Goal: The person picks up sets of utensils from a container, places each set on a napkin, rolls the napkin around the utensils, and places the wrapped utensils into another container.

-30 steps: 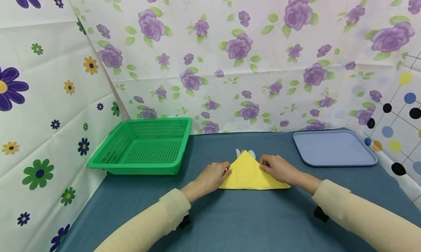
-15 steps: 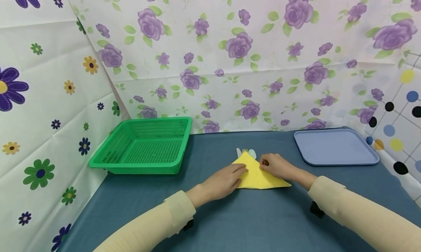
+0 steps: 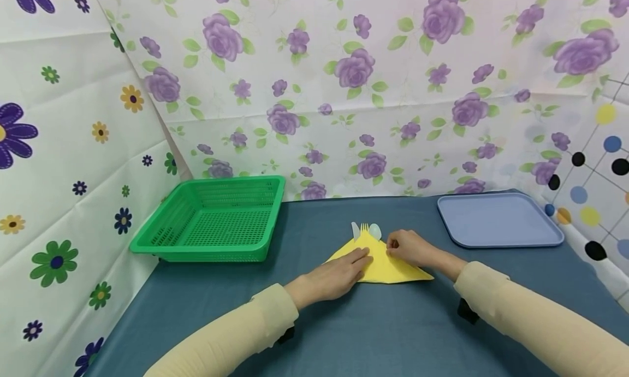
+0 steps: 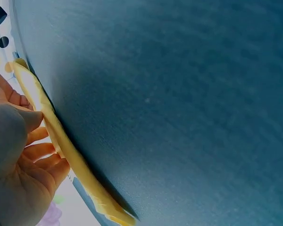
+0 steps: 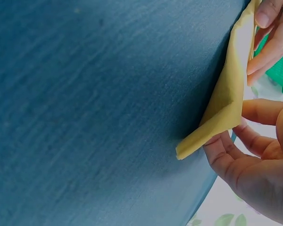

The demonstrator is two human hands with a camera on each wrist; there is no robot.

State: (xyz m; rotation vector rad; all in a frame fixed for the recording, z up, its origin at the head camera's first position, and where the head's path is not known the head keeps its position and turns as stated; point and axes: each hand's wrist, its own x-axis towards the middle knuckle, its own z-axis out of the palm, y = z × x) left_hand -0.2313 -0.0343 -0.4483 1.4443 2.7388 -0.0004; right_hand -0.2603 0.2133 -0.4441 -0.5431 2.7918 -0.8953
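Yellow napkin [image 3: 380,266]: on the blue cloth [image 3: 366,336], a little right of centre, between your two hands. Folded roughly to a triangle; one corner points to the far side, the long edge faces you, and the right corner extends past the near side of your right hand.

Left hand [image 3: 336,277]: laid over the left part of the napkin, fingers extended toward its middle, touching its upper face. They are not wrapped round anything.

Right hand [image 3: 417,250]: at the right sloping edge, fingers bent, the edge pinched between thumb and fingertips. Your right wrist view has digits against both faces of the napkin there, with a crease close to the right corner.

Cutlery: three ends protrude beyond the far corner, side by side. Knife [image 3: 356,230] on the left, fork [image 3: 364,228] in the middle with tines away from you, spoon [image 3: 375,231] on the right. Their lower parts are hidden by the napkin.

Surroundings: green basket [image 3: 199,249] at far left, its slotted floor visible; blue-grey tray [image 3: 498,218] at far right. Both are well apart from your hands. White flowered sheeting [image 3: 304,98] hangs behind the cloth.
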